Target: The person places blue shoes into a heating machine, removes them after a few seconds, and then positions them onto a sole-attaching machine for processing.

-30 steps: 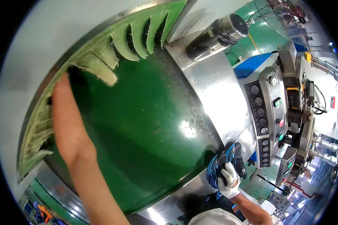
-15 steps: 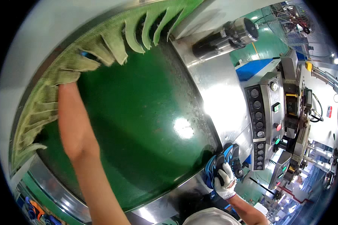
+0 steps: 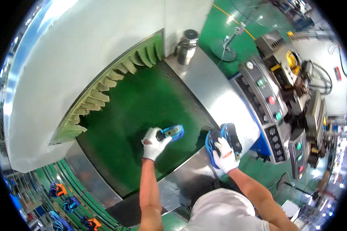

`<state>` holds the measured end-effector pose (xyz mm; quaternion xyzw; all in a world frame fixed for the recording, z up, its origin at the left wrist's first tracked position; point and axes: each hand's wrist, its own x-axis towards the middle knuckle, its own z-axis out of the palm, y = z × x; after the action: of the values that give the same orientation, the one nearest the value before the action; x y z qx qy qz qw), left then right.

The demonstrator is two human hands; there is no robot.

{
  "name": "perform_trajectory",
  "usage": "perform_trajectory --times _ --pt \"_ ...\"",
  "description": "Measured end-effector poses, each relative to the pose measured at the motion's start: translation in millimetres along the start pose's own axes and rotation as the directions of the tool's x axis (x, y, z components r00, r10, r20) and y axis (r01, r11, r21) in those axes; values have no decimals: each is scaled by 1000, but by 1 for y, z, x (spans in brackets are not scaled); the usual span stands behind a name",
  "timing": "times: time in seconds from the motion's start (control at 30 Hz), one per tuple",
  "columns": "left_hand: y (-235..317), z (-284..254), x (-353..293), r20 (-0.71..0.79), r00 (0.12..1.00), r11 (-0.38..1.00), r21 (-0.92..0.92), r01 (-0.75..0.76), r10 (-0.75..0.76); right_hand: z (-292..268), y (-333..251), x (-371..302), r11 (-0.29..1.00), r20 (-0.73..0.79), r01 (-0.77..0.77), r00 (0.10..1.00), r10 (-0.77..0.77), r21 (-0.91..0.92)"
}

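My left hand point(image 3: 154, 143), in a white glove, grips one end of a blue shoe point(image 3: 176, 132) above the green conveyor belt point(image 3: 142, 104). A grey-green piece shows in the shoe's opening. At the metal edge on the right, my gloved right hand point(image 3: 225, 154) is closed on a black and blue shoe point(image 3: 211, 143). A second dark blue shoe point(image 3: 230, 134) lies right beside it. My right fingers partly cover the pair.
A machine opening with a fringed green curtain point(image 3: 100, 90) stands at the belt's far left. A steel flask point(image 3: 187, 46) sits on the metal ledge point(image 3: 204, 84). Control panels point(image 3: 263, 86) line the right. Several shoes point(image 3: 58, 189) lie on slatted rails at lower left.
My left hand has come back out from under the curtain and now holds a blue shoe over the belt. The view has shifted back. My right hand stays at the shoes.
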<state>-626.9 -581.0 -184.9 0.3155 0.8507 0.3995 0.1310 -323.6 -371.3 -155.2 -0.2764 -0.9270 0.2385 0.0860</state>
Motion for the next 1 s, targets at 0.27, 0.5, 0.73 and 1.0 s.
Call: perform_trajectory --times 0.27,0.5,0.73,1.0 --pt "95 16 -104 227 910 915 -131 382 -348 -48 -6 -4 969 230 -140 969 92 203" --pt "282 -12 -67 669 736 964 119 -239 100 -212 -43 -5 786 591 -114 726 -352 608" --pt "463 51 -7 818 507 761 141 -634 271 -262 43 -15 662 456 -198 857 -241 723" --pt "530 129 40 150 726 736 -18 -677 672 -292 182 -73 -120 435 -422 892 119 898"
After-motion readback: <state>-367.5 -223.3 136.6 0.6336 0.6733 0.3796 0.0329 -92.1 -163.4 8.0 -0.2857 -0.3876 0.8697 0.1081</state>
